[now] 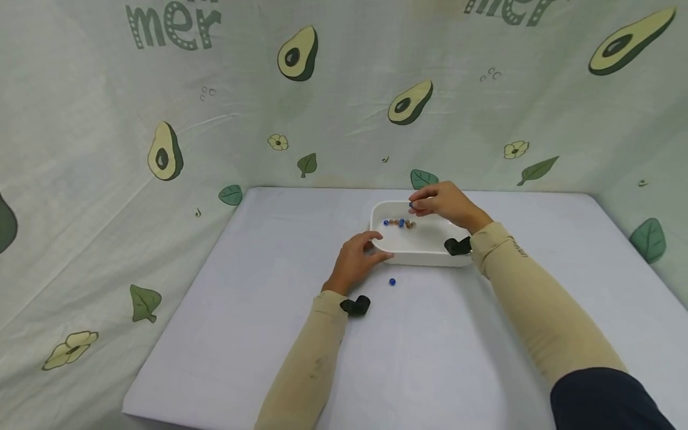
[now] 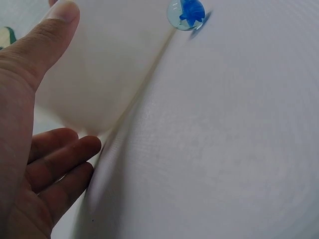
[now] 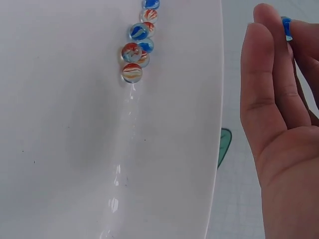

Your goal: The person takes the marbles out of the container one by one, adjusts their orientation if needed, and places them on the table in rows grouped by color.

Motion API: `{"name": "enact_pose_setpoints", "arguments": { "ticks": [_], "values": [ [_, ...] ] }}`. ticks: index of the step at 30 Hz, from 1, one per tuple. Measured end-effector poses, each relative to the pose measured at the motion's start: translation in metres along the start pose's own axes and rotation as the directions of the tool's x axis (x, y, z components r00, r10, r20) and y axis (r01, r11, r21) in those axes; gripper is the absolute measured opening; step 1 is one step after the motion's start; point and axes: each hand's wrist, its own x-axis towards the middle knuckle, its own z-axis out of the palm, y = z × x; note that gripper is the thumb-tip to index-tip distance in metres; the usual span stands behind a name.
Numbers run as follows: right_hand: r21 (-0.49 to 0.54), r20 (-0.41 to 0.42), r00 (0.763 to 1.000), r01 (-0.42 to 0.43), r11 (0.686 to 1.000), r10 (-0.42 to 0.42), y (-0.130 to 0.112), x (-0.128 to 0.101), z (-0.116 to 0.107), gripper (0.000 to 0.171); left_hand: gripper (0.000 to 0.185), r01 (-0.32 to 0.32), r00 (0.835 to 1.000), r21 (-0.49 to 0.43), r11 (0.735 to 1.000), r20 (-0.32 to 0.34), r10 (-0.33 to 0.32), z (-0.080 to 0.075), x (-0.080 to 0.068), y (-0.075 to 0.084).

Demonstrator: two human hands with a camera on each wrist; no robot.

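A white tray (image 1: 430, 258) sits on the pale table, holding a row of several glass marbles (image 1: 400, 223) near its far side. My left hand (image 1: 369, 251) grips the tray's near-left corner; the thumb (image 2: 45, 40) lies along the tray wall (image 2: 99, 74) with the other fingers (image 2: 65, 154) curled on the corner's other side. My right hand (image 1: 421, 203) hovers over the tray's far rim and pinches a blue marble (image 3: 286, 27) at its fingertips. The marble row (image 3: 137, 50) shows on the tray floor (image 3: 75, 149). One loose blue marble (image 1: 392, 281) (image 2: 186, 12) lies on the table just in front of the tray.
The table top (image 1: 269, 310) is covered in a pale cloth. Avocado-print fabric walls (image 1: 161, 155) close in the left, back and right sides. A black camera mount (image 1: 356, 306) sits on my left wrist and another (image 1: 458, 245) on my right.
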Motion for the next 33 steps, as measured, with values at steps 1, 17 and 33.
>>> {"name": "enact_pose_setpoints", "arguments": {
  "ticks": [1, 17, 33],
  "values": [
    [0.004, -0.002, 1.000, 0.002, 1.000, -0.002, 0.000, 0.000, 0.000, 0.034, 0.049, 0.003, 1.000, 0.000, 1.000, 0.000, -0.003, 0.000, 0.000, 0.000],
    [0.090, -0.067, 0.998, 0.010, 0.996, -0.004, 0.000, -0.018, -0.005, 0.033, 0.049, -0.015, 1.000, -0.003, 1.000, -0.008, 0.015, 0.000, 0.001, 0.001],
    [0.226, -0.116, 0.993, 0.041, 0.973, -0.015, -0.002, -0.035, 0.004, 0.031, 0.049, 0.024, 1.000, 0.007, 1.000, -0.005, -0.024, 0.000, 0.000, 0.004]
  ]
}}
